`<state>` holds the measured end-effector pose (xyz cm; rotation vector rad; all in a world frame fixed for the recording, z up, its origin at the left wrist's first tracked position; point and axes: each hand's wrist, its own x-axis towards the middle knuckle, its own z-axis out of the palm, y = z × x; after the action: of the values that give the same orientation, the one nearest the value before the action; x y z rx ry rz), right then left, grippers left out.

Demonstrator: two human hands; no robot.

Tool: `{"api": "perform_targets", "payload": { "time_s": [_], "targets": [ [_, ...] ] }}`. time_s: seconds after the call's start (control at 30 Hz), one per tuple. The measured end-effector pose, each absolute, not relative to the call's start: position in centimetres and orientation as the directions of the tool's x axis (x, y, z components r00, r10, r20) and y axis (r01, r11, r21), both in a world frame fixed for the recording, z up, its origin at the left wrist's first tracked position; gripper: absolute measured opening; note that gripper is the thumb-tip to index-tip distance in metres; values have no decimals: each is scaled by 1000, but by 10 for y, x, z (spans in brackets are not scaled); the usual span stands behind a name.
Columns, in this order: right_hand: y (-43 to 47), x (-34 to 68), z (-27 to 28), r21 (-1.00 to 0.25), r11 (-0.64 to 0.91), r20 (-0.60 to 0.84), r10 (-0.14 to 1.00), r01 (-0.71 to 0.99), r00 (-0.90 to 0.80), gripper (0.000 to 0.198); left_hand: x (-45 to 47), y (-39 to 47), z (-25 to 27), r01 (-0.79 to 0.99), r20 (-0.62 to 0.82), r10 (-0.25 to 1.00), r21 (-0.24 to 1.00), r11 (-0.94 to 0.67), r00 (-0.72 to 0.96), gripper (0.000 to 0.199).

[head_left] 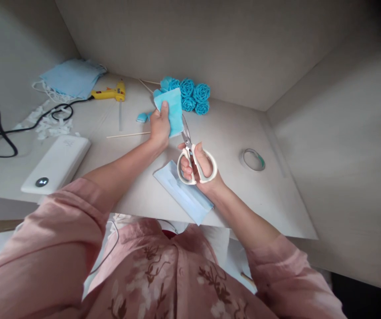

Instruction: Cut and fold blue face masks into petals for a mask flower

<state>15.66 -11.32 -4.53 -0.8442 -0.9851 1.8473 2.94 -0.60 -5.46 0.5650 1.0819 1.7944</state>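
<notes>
Pinched under the thumb of my left hand (160, 125) is a bright blue piece of mask fabric (173, 110), held up above the table. My right hand (206, 170) grips a pair of white-handled scissors (211, 165), its fingers through the loops. The scissor blades point away from me and sit at the lower right edge of the fabric; whether they touch it I cannot tell. Below the scissors a folded light blue face mask (180, 195) lies flat near the table's front edge. Behind the fabric lie several blue fabric roses (193, 93) in a cluster.
A yellow glue gun (110, 92) lies left, before a stack of masks (72, 77). White scraps (52, 124) and a black cable (7, 132) are nearby. A white power bank (57, 164) stands front left. A thin stick (127, 134) and a tape roll (253, 160) flank my hands.
</notes>
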Motion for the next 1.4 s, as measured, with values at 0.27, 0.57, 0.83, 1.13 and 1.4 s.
{"api": "perform_targets", "payload": {
  "time_s": [0.27, 0.57, 0.83, 1.13, 1.4],
  "targets": [
    [-113, 158, -48, -884, -288, -123, 903, -369, -411, 62, 29, -6, -52, -469, -75, 888, 867, -167, -454, 29],
    [-109, 162, -46, -875, -307, -140, 901, -375, -410, 58, 26, -6, -46, -513, -43, 927, 842, -167, -371, 39],
    [-113, 157, -40, -846, -384, -149, 837, -369, -527, 50, 25, -4, -45, -571, -64, 911, 796, -200, -408, 20],
    [-111, 161, -42, -828, -452, -182, 777, -333, -603, 58, 19, 0, -43, -505, 18, 909, 826, -248, -417, 18],
    [-112, 164, -41, -845, -438, -170, 764, -307, -622, 57, 6, 5, -38, -489, -33, 906, 850, -196, -422, 31]
  ]
}}
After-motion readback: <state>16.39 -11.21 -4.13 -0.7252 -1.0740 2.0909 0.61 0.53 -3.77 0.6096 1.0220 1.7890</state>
